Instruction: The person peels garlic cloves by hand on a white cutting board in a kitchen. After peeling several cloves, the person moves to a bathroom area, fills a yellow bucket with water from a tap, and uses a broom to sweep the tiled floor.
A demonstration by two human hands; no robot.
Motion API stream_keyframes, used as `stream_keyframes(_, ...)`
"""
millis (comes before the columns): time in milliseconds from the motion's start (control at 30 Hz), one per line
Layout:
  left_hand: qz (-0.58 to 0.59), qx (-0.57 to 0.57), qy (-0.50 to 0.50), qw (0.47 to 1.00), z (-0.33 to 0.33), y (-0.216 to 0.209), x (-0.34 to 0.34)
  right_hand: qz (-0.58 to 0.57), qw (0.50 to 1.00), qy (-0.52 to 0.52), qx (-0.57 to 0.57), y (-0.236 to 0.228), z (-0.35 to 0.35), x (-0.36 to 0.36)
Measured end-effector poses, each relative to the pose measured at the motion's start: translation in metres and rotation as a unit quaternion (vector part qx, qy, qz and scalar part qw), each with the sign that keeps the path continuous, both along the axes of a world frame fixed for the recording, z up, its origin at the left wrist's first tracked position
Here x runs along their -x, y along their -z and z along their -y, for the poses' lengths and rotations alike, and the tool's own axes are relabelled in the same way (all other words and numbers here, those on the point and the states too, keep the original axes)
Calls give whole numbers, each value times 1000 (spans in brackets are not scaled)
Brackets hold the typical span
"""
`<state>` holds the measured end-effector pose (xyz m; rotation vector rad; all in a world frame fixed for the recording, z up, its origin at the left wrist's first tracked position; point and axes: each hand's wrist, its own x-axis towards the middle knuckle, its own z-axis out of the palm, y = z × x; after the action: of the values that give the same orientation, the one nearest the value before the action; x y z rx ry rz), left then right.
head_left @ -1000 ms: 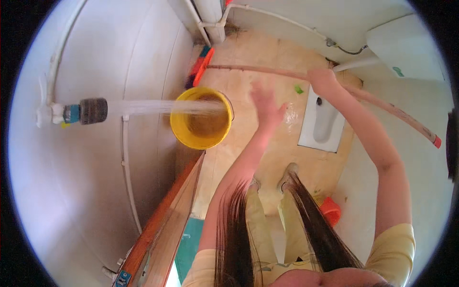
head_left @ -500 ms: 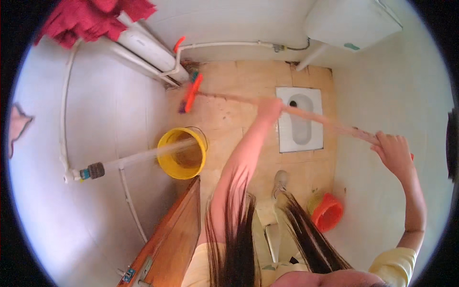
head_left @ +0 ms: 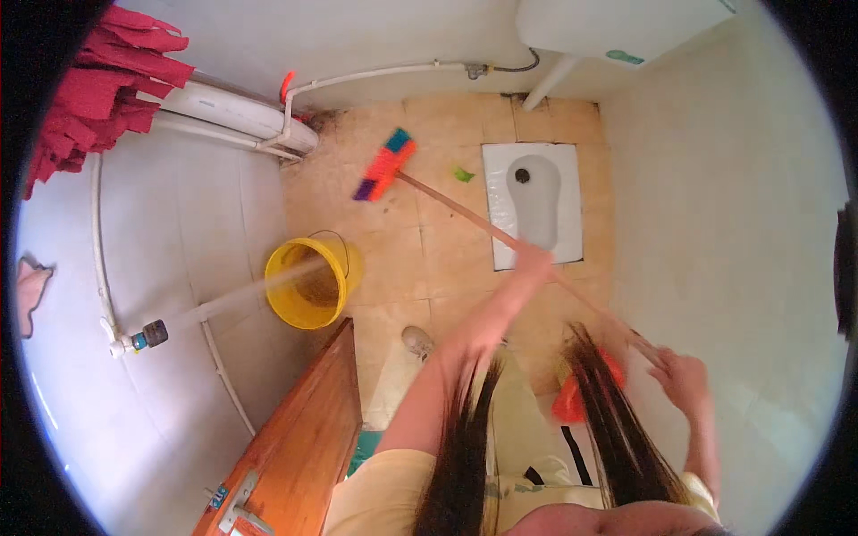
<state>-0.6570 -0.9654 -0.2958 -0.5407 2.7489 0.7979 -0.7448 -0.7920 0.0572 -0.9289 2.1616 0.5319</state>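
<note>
A broom with a long wooden handle [head_left: 460, 211] slants across the floor. Its orange, teal and purple bristle head [head_left: 386, 166] is on the tiles near the far wall. My left hand [head_left: 534, 262] is wrapped round the middle of the handle, in front of the squat toilet. Lower on the right, my right hand [head_left: 684, 380] grips the handle's near end. A small green leaf-like scrap [head_left: 464, 174] lies on the tiles to the right of the bristle head.
Water streams from a wall tap [head_left: 154, 334] into a yellow bucket [head_left: 279, 299] at left. A white squat toilet [head_left: 500, 228] is set in the floor. A red bin [head_left: 568, 404] stands low right, partly behind hair. A wooden door [head_left: 308, 429] juts in; red cloth [head_left: 98, 98] hangs upper left.
Both hands have drawn nearer to me with the handle. The bristle head has swung away from the left wall pipe and tilted. The green scrap now shows, and my left shoe has come into view.
</note>
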Motion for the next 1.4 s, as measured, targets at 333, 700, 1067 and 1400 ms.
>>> stream_keyframes(333,-220,-203,-44,953,-138,-201,123,-136,982,130,-12,-234,-64,40)
stream_keyframes(700,-173,-235,-448,845,-119,-62,-4,97,991,-88,-24,-102,-54,-7)
stream_keyframes(1067,-205,-173,-293,918,-156,-173,47,15,997,14,-79,-304,-13,3)
stream_keyframes(1400,-65,11,-641,765,-333,-65,-372,416,883,-212,-34,-70,3,-180)
